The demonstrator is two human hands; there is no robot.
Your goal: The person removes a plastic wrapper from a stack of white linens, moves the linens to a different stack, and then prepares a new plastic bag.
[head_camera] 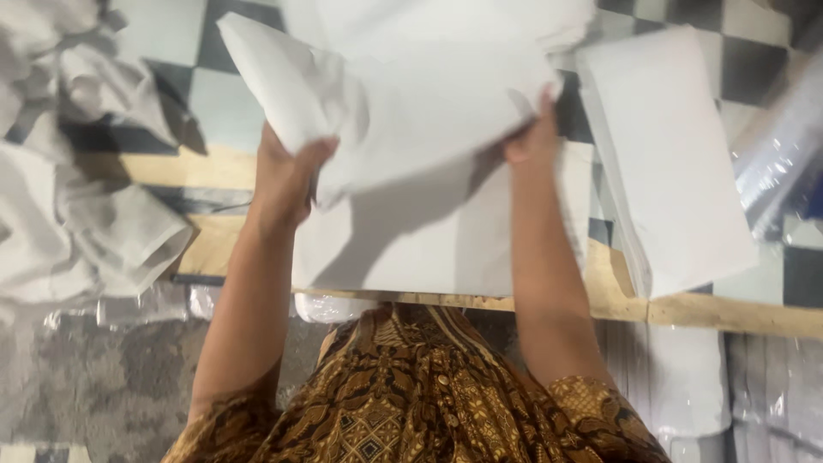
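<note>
A white cloth (411, 94) is lifted above the table, spread between both my hands. My left hand (287, 171) grips its lower left edge, fingers closed around a bunched fold. My right hand (533, 137) pinches the right edge, thumb on the fabric. Beneath it a flat white sheet (446, 249) lies on the table, in the cloth's shadow. My brown patterned sleeves and top fill the bottom of the view.
A folded stack of white cloths (669, 163) lies to the right. Crumpled white cloths (77, 189) pile at the left. The table (729, 313) has a wooden front edge and a checkered top. Clear plastic wrap (784, 146) lies at far right.
</note>
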